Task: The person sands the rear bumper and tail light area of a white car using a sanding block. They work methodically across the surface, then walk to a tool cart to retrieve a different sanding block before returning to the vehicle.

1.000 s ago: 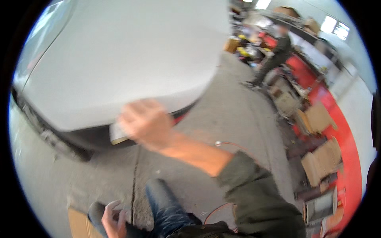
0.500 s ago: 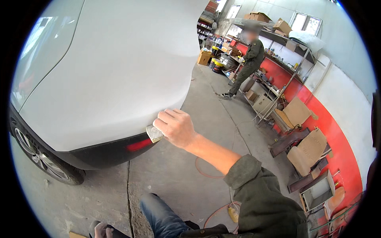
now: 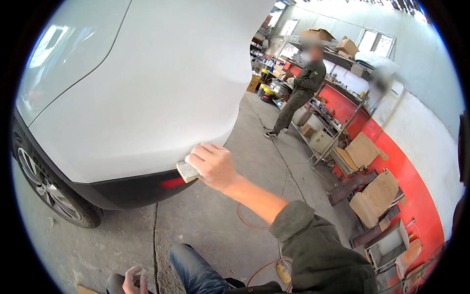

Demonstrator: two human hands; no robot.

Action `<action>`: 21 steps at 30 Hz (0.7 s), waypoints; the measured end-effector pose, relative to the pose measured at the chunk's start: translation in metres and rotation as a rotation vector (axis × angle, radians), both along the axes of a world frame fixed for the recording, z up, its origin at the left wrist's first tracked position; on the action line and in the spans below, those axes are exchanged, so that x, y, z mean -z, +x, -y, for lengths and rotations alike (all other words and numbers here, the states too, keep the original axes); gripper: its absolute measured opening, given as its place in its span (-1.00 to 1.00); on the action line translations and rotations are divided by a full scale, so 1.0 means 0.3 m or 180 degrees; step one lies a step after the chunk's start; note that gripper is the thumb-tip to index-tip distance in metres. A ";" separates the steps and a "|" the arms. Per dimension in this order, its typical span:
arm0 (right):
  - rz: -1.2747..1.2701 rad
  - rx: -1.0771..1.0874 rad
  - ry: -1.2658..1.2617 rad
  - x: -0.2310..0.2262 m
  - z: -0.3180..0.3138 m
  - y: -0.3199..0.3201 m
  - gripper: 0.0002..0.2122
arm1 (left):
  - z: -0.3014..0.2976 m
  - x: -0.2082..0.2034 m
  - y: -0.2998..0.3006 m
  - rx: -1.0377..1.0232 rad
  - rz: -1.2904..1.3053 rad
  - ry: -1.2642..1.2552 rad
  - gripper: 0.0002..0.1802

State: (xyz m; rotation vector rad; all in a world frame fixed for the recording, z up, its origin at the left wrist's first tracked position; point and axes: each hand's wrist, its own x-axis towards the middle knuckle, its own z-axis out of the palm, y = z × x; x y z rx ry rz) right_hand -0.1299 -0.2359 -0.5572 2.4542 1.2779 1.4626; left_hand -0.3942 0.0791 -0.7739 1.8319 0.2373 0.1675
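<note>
My right hand (image 3: 211, 165) is closed round a small, flat, pale block (image 3: 187, 172), which looks like a sanding block. Its fingers are whitened with dust. Hand and block are at the lower corner of a car's white rear bumper (image 3: 147, 132), just above the black lower trim (image 3: 122, 192) and its red reflector (image 3: 172, 183). How firmly the block presses on the paint cannot be made out. Low in the picture, beside my knee, my left hand (image 3: 132, 281) is loosely bent with its fingers apart, holding nothing visible.
The car's wheel (image 3: 49, 191) stands at the left. A red hose (image 3: 250, 220) lies on the concrete floor beside my leg. Along the right wall are brown seat-like panels (image 3: 374, 198) and loaded shelves (image 3: 338, 117). A co-worker (image 3: 302, 88) stands near the shelves.
The view has shifted slightly. My right hand and the block have moved a little along the bumper's lower edge. My left hand shows more. The co-worker's hands have come together in front.
</note>
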 end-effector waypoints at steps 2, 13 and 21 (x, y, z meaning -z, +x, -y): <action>0.0039 -0.0095 0.0034 -0.004 -0.057 -0.004 -0.82 | -0.004 -0.005 -0.011 -0.0006 -0.0091 0.0111 -0.73; -0.0492 -0.0413 0.0033 -0.031 -0.326 -0.030 -0.80 | -0.055 -0.075 -0.090 -0.0300 0.0144 0.0264 -0.74; -0.0652 -0.0105 -0.0011 -0.092 -0.098 -0.061 -0.70 | -0.041 -0.091 -0.066 -0.0494 0.0321 -0.0112 -0.79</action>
